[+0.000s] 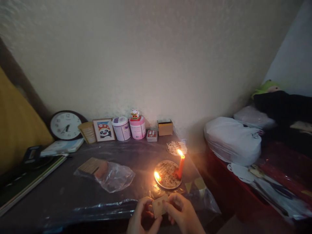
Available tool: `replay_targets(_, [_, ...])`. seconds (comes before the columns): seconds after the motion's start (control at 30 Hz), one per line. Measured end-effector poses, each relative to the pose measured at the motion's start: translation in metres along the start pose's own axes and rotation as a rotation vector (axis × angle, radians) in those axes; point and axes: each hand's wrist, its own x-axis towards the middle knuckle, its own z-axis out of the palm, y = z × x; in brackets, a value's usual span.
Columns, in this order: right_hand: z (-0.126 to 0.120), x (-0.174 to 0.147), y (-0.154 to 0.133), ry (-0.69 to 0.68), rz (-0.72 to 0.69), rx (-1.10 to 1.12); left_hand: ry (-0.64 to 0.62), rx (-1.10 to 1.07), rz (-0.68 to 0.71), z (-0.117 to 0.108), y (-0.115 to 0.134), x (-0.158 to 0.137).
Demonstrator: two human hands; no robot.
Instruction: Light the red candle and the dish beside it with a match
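Head view — both hands, left hand (142, 217) and right hand (181, 213), pinch the small box (159, 205) between them.

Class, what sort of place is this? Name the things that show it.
Probably a lived-in room at home: a round wall clock and framed panda picture lean on the wall, and a lit red candle stands on a plastic-covered table.

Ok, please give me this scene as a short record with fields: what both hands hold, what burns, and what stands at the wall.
left hand: left hand grips the small tan box from its left side
right hand: right hand grips the same box from the right
flames: red candle upright and lit on the round plate; a second small flame at the plate's left edge
beside plate: clear plastic bag
at wall: clock, panda picture, two pink tubs
surface: table covered in plastic film
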Motion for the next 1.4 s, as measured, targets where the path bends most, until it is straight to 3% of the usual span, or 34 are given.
replay_targets(0.27, [-0.002, 0.000, -0.005, -0.039, 0.055, 0.031, 0.014, 0.109, 0.090, -0.006, 0.004, -0.001])
replay_targets(0.6, [-0.008, 0.005, 0.002, -0.015, 0.003, 0.043, 0.008, 0.168, 0.237, -0.005, 0.009, 0.000])
replay_targets(0.77, [-0.012, 0.004, 0.000, -0.044, 0.019, -0.006, -0.004, 0.200, 0.267, -0.004, 0.007, 0.001])
replay_targets(1.1, [-0.012, 0.000, -0.012, 0.054, -0.020, -0.138, -0.066, 0.215, 0.343, -0.006, 0.008, 0.002])
replay_targets(1.4, [-0.012, -0.002, -0.012, -0.003, -0.004, -0.128, -0.069, 0.230, 0.393, -0.006, 0.006, 0.001])
